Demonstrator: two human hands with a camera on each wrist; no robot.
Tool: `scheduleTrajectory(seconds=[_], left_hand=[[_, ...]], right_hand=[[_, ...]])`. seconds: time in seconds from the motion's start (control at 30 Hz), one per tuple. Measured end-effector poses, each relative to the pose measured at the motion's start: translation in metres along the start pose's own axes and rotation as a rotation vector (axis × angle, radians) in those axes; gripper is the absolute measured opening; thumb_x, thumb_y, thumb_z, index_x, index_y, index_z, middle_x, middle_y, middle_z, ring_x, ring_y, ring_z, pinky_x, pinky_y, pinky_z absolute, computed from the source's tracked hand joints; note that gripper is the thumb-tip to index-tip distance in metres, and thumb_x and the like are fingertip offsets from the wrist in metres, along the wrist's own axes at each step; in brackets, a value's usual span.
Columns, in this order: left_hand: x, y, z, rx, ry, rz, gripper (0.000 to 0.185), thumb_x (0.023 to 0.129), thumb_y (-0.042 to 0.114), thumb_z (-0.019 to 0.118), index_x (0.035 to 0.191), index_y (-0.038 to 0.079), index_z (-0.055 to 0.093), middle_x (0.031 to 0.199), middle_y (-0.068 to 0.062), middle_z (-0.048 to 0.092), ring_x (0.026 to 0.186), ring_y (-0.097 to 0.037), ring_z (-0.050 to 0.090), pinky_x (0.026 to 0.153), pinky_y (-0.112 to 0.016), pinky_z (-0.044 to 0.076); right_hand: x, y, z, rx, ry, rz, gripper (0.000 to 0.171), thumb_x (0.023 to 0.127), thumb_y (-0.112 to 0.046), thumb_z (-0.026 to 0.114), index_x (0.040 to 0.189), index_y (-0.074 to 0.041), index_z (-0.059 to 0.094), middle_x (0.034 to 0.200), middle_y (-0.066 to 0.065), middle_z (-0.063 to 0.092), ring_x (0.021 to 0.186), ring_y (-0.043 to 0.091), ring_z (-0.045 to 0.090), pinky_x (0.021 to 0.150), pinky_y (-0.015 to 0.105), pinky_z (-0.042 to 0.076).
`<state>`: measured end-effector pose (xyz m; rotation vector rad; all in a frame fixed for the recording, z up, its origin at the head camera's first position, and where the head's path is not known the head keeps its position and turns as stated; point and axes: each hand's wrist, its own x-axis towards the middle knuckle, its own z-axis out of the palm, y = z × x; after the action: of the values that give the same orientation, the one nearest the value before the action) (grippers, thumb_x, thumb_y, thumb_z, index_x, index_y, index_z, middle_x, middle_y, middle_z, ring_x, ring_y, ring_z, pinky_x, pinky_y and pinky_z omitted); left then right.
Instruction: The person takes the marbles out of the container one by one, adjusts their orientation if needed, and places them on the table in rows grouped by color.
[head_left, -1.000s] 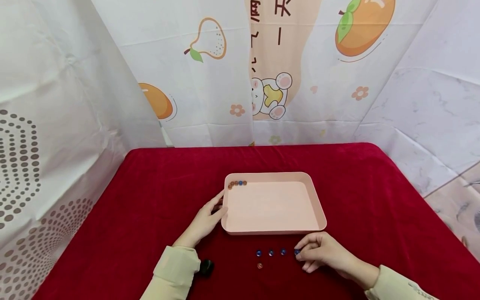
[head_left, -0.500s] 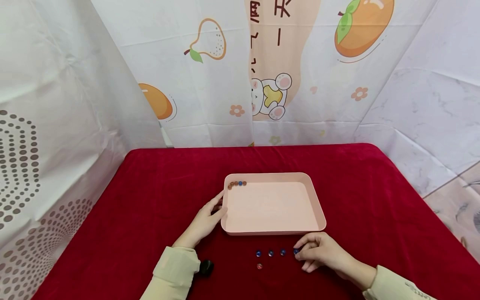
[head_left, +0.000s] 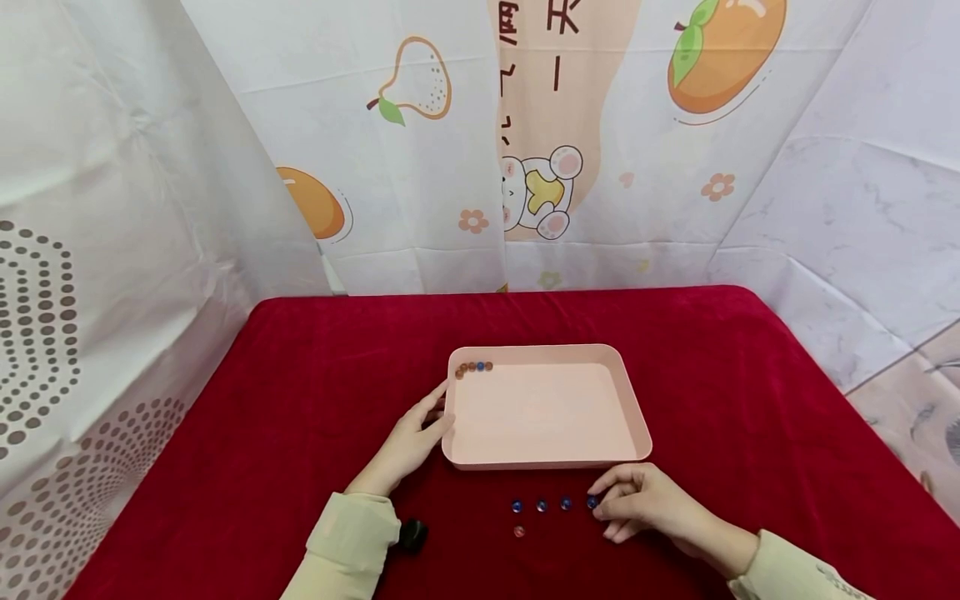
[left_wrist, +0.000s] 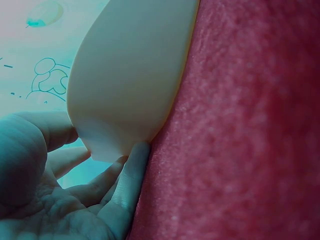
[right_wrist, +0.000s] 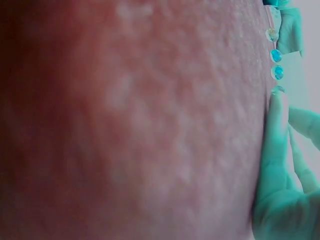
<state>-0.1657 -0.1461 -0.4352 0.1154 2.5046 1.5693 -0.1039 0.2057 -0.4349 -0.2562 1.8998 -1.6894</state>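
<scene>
In the head view, a shallow pale pink tray (head_left: 547, 417) lies on the red cloth. My left hand (head_left: 405, 446) holds its left side, thumb at the rim and fingers against the outer wall. The left wrist view shows the fingertips (left_wrist: 135, 155) low on that wall, near the cloth. My right hand (head_left: 637, 504), just in front of the tray, pinches a blue glass marble (head_left: 592, 502) between thumb and index finger. To its left, in line, sit three more blue marbles (head_left: 542, 505). One reddish marble (head_left: 520, 531) lies closer to me.
Several brown marbles (head_left: 472, 367) and a blue marble (head_left: 481, 367) cluster in the tray's far left corner. A small black object (head_left: 412, 535) is beside the left sleeve. Printed curtains (head_left: 450, 267) stand behind the table's far edge.
</scene>
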Motion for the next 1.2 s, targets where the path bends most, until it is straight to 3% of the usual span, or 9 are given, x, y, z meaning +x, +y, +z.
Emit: scheduleTrajectory(seconds=[0.43, 0.8, 1.2], left_hand=[[0.001, 0.001, 0.001, -0.011, -0.005, 0.005, 0.058, 0.102, 0.021, 0.056, 0.156, 0.023, 0.033, 0.142, -0.011, 0.052, 0.127, -0.027, 0.052, 0.105, -0.047, 0.044], [0.002, 0.000, 0.003, -0.013, -0.007, 0.001, 0.059, 0.102, 0.021, 0.056, 0.156, 0.024, 0.033, 0.140, -0.009, 0.054, 0.127, -0.027, 0.053, 0.106, -0.047, 0.042], [-0.001, 0.002, -0.001, -0.025, -0.011, 0.005, 0.059, 0.102, 0.022, 0.056, 0.156, 0.023, 0.034, 0.142, -0.013, 0.052, 0.129, -0.030, 0.052, 0.106, -0.050, 0.042]], right_hand=[[0.004, -0.037, -0.018, -0.135, -0.095, -0.121, 0.036, 0.090, 0.000, 0.063, 0.114, 0.024, 0.053, 0.091, 0.028, 0.071, 0.065, 0.013, 0.070, 0.062, 0.035, 0.060], [0.020, -0.081, -0.023, -0.154, -0.008, -0.119, 0.044, 0.091, -0.007, 0.067, 0.121, 0.021, 0.053, 0.089, 0.015, 0.074, 0.067, 0.017, 0.071, 0.068, 0.036, 0.060], [0.045, -0.107, -0.021, -0.156, 0.024, -0.126, 0.040, 0.089, -0.007, 0.069, 0.121, 0.013, 0.058, 0.090, 0.008, 0.075, 0.068, 0.019, 0.071, 0.071, 0.038, 0.060]])
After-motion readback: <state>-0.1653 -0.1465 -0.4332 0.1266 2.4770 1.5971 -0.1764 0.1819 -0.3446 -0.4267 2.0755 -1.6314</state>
